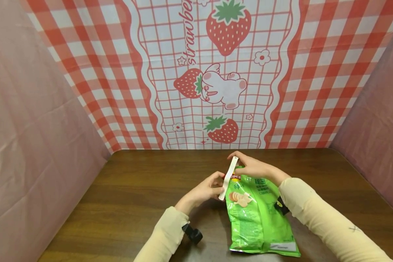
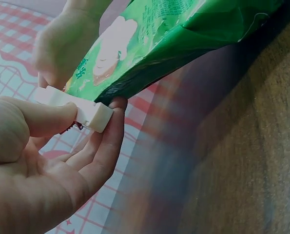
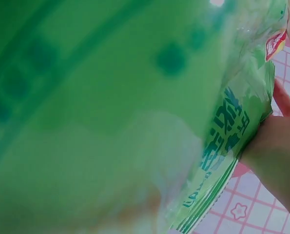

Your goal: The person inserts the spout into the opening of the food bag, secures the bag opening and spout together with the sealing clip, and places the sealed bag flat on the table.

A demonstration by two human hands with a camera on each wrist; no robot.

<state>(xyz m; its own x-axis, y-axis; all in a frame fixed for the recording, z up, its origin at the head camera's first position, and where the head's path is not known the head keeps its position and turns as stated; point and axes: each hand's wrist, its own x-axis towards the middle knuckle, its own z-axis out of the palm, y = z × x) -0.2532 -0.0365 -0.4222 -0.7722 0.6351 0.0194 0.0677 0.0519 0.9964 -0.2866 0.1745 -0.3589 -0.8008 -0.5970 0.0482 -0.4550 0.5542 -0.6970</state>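
A green bag of chips (image 1: 260, 214) leans up from the table with its top end away from me. Across that top end lies a long white bag clip (image 1: 228, 178). My left hand (image 1: 204, 187) pinches the clip's near end; in the left wrist view the thumb presses the clip (image 2: 88, 115) from above, fingers beneath. My right hand (image 1: 257, 169) grips the bag's top corner by the clip's far end, thumb on the printed face and fingers behind. Close up, the green bag (image 3: 110, 122) fills most of the right wrist view and hides part of that hand.
The dark brown wooden table (image 1: 134, 203) spreads out on both sides of the bag. A red-and-white checked strawberry cloth (image 1: 190, 127) hangs behind it. Plain pink cloths (image 1: 36, 127) close off the left and right sides. Black wrist-camera mounts (image 1: 193, 234) sit at both cuffs.
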